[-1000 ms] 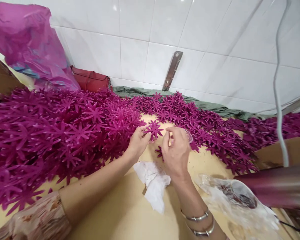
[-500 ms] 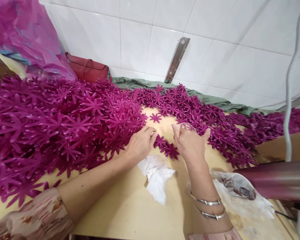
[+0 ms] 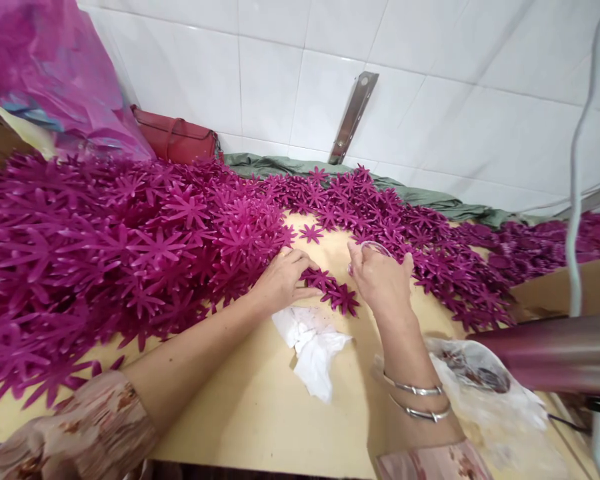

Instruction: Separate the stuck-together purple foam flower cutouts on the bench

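Note:
My left hand (image 3: 286,280) reaches to the near end of a short row of purple star-shaped flower pieces (image 3: 341,297). Its thumb and fingers are apart, at the edge of the leftmost piece; a firm hold does not show. To the right, my right hand (image 3: 386,283) is curled round a clear round container (image 3: 376,249), mostly hidden behind the knuckles. A single flower piece (image 3: 311,233) lies beyond the hands. Below the left hand is a crumpled white tissue (image 3: 314,350).
A big heap of flower pieces (image 3: 105,247) covers the left, and another heap (image 3: 405,233) runs along the back right. A red bag (image 3: 176,137) stands by the tiled wall. A clear plastic bag (image 3: 505,413) and a shiny purple cylinder (image 3: 550,350) are at right.
My left thumb and fingers have spread apart, and the hand has moved slightly to the row of pieces. My right hand has shifted only a little with the clear container.

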The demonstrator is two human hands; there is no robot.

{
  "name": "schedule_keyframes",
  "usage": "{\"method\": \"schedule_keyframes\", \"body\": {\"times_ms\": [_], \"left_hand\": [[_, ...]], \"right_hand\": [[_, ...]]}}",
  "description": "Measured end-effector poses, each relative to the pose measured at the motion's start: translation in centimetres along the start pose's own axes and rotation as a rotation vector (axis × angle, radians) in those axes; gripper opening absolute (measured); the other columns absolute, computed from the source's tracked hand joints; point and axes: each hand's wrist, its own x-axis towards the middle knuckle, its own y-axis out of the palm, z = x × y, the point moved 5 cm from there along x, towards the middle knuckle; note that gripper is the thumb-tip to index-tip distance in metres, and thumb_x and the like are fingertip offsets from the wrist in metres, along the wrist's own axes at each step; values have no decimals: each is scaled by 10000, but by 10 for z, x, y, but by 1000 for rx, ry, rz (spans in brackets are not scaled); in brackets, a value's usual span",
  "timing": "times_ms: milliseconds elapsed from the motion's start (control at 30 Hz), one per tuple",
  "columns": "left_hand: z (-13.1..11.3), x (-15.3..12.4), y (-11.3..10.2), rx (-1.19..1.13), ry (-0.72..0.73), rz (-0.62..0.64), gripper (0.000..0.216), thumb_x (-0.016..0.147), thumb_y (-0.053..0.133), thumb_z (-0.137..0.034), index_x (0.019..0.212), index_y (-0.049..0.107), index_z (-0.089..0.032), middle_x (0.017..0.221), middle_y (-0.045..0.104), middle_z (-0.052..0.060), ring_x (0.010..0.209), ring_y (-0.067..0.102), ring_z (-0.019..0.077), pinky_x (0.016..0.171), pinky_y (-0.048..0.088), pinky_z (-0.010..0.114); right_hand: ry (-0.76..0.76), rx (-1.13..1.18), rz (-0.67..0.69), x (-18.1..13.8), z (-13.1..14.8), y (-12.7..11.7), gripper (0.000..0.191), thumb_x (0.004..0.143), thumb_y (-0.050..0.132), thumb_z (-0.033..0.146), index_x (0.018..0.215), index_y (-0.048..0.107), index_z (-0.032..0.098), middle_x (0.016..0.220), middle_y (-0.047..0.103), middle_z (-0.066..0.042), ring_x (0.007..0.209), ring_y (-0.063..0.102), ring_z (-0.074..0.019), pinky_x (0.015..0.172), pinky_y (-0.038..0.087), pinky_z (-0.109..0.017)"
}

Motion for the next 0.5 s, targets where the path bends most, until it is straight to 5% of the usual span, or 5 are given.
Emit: {"method": "schedule_keyframes", "body": {"times_ms": [167, 267, 400, 500], "left_hand": [[2, -1, 1, -41, -15, -25, 644, 716, 862, -588, 1177, 643, -195, 1183, 657, 100, 1108, 567, 290, 997, 433, 409], [5, -2, 2, -46, -34, -37, 559, 762, 845, -549, 1132, 639, -184, 1166, 677, 89, 1122, 577, 282, 1031, 416, 411], [5, -2, 3, -53, -27, -33, 469, 784, 851, -480, 1089, 645, -189, 1154, 685, 69, 1119, 591, 263, 1021, 420, 392], [4, -2, 3, -49, -28, -30, 461, 794, 842, -483, 1078, 648, -176, 1154, 682, 79, 1117, 588, 267, 1001, 431, 388]], "right_hand": [[-16, 129, -221, -12, 7, -24, 364, 1040, 427, 389, 966, 725, 193, 835, 762, -88, 815, 687, -252, 1149, 267, -584], [-89, 309, -307, -21, 20, -38, 374, 1050, 417, 397, 973, 721, 194, 827, 758, -87, 813, 687, -236, 1029, 409, -432], [-189, 531, -25, -24, 39, -24, 440, 1069, 373, 431, 876, 700, 208, 789, 751, -65, 730, 679, -201, 740, 452, -293], [-216, 522, 174, -25, 45, -7, 410, 1059, 413, 402, 817, 683, 212, 740, 739, -42, 699, 673, -194, 671, 411, -278]]}}
